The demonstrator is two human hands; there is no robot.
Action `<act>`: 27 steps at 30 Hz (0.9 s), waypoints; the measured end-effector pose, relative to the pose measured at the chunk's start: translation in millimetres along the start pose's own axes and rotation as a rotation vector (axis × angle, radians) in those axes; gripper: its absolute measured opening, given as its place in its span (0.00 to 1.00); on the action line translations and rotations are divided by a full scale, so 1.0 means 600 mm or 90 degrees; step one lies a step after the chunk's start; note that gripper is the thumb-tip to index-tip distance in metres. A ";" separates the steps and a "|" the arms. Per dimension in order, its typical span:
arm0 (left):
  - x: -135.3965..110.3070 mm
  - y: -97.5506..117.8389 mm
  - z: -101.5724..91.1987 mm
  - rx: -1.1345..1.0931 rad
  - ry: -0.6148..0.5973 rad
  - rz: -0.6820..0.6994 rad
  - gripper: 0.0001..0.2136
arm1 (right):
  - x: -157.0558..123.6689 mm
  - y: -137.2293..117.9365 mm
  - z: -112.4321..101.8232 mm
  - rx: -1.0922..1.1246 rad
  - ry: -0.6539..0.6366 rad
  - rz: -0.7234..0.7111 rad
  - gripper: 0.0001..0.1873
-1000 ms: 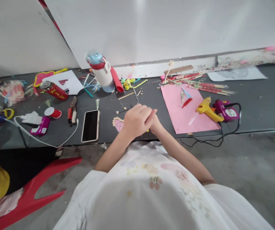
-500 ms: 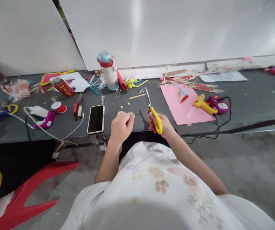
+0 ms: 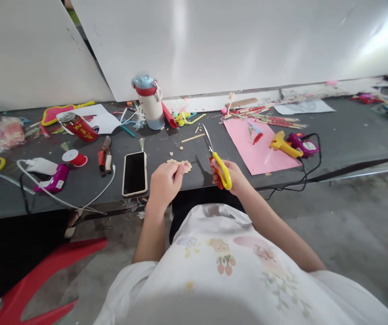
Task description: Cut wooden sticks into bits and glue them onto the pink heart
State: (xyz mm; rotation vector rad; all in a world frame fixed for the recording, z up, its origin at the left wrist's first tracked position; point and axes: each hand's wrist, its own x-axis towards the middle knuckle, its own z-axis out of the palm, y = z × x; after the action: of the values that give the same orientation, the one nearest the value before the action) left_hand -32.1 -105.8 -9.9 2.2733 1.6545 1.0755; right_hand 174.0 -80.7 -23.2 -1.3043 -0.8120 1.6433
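Step in hand, as judged: small craft piece being handled, scissors kept at the ready. The pink piece with a pale scalloped rim (image 3: 187, 167) is located near the centre of the frame, at the front part of the dark table (image 3: 349, 135), and is partly hidden by the left hand (image 3: 165, 183). The fingers of that hand are curled in narrowly, with the thumb beside the piece; whether it is pinched or only touched cannot be told, as the contact is covered.

The scissors (image 3: 227, 174) are held in the right hand (image 3: 236, 177), right of centre; the fingers are wrapped around the handles, and the blades are pointed toward the upper middle of the frame.

For good handling, the piece should be steadied by its edge without the rim being bent, and the blade tips should be kept away from the left fingers. The thin stick (image 3: 193, 137) and loose pale bit (image 3: 181, 148), above the piece in the frame, are best left undisturbed
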 end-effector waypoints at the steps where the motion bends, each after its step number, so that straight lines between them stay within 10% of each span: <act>1: -0.001 -0.007 -0.007 0.014 -0.012 -0.007 0.17 | 0.004 -0.002 0.005 -0.002 -0.001 0.003 0.28; 13: -0.022 -0.077 -0.115 0.075 -0.149 -0.037 0.18 | 0.046 -0.041 0.081 -0.020 -0.045 0.004 0.23; 27: 0.088 0.020 -0.047 0.160 -0.256 0.003 0.12 | 0.079 -0.056 -0.014 -0.038 -0.051 0.038 0.26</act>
State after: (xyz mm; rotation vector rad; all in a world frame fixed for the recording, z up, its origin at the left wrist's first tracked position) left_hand -32.1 -72.6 41.2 2.4329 1.6847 0.3835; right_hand 185.7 -24.0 -15.1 -1.3221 -0.8846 1.7400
